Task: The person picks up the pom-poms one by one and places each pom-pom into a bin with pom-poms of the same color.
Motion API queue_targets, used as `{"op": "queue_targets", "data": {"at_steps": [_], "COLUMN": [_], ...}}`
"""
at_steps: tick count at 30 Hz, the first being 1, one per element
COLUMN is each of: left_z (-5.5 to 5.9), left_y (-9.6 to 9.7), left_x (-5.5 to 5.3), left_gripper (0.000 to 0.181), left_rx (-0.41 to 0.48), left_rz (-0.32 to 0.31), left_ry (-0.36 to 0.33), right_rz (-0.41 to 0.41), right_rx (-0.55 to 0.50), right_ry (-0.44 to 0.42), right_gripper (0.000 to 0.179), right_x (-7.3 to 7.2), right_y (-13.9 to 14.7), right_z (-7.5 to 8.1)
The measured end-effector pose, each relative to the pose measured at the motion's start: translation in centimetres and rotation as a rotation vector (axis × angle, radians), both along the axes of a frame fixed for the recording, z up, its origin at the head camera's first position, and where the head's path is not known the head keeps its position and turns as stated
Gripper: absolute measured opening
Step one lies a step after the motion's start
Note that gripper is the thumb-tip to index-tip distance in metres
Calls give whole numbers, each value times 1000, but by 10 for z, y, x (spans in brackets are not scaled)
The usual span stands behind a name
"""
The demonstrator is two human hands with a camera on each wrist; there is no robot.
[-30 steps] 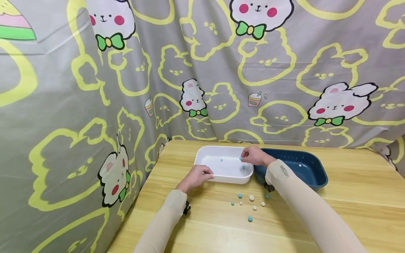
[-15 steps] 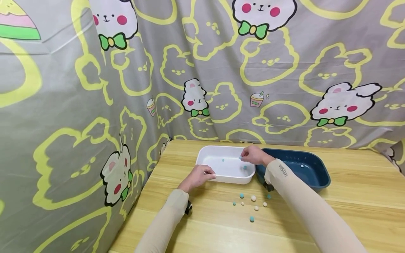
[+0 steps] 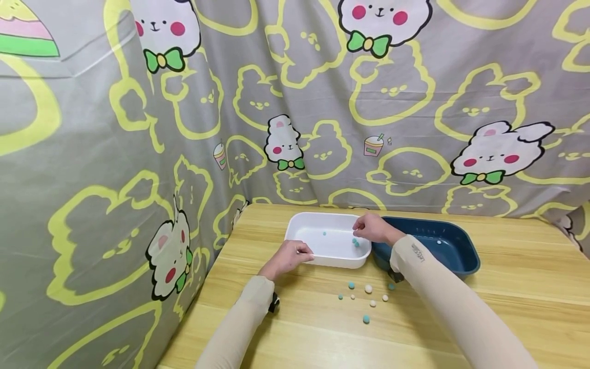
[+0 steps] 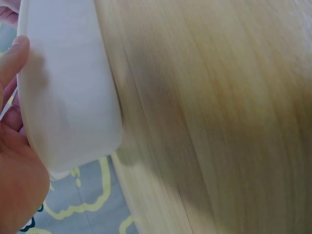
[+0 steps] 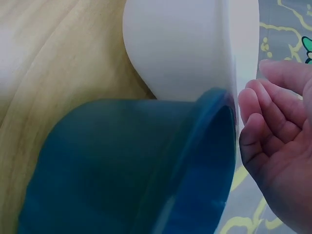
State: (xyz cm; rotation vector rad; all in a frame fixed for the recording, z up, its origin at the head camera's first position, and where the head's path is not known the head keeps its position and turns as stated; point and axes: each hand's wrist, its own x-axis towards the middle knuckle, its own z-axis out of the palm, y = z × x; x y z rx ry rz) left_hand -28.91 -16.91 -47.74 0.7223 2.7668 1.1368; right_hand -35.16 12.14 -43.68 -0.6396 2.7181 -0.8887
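Observation:
My left hand [image 3: 287,256] grips the near-left rim of a white plastic basin [image 3: 334,261]. In the left wrist view the thumb [image 4: 15,56] lies over the rim of that basin. My right hand [image 3: 372,227] hovers over the basin's right end, with loosely bent fingers. The right wrist view shows a gap between its thumb [image 5: 287,73] and fingers, and nothing is seen between them. Inside the white basin lie a small teal ball [image 3: 324,233] toward the left and two teal balls [image 3: 355,242] close together below my right fingertips.
A dark blue basin [image 3: 454,225] stands against the white one's right side and holds a small white ball [image 3: 439,242]. Several teal balls [image 3: 366,319] and white balls [image 3: 368,289] lie loose on the wooden table [image 3: 304,328]. A patterned curtain [image 3: 322,102] hangs behind and at left.
The teal ball between my right fingertips has been let go and now lies in the white basin beside another. My right fingers have spread slightly. My left hand keeps its hold.

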Motion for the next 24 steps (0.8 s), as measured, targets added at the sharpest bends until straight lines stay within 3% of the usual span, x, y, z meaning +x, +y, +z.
{"op": "queue_targets", "data": {"at_steps": [12,24], "left_z": [2,2], "left_y": [0,1], "left_x": [1,1], "left_gripper": [8,8], "left_rx": [-24,-9], "left_rz": [2,-4], "left_ry": [-12,-18], "right_rz": [76,113], "right_rx": [14,-13], "right_ry": [73,121], "right_gripper": [21,13], "right_x": [35,73], "right_y": [26,57], "right_z": [12,9]}}
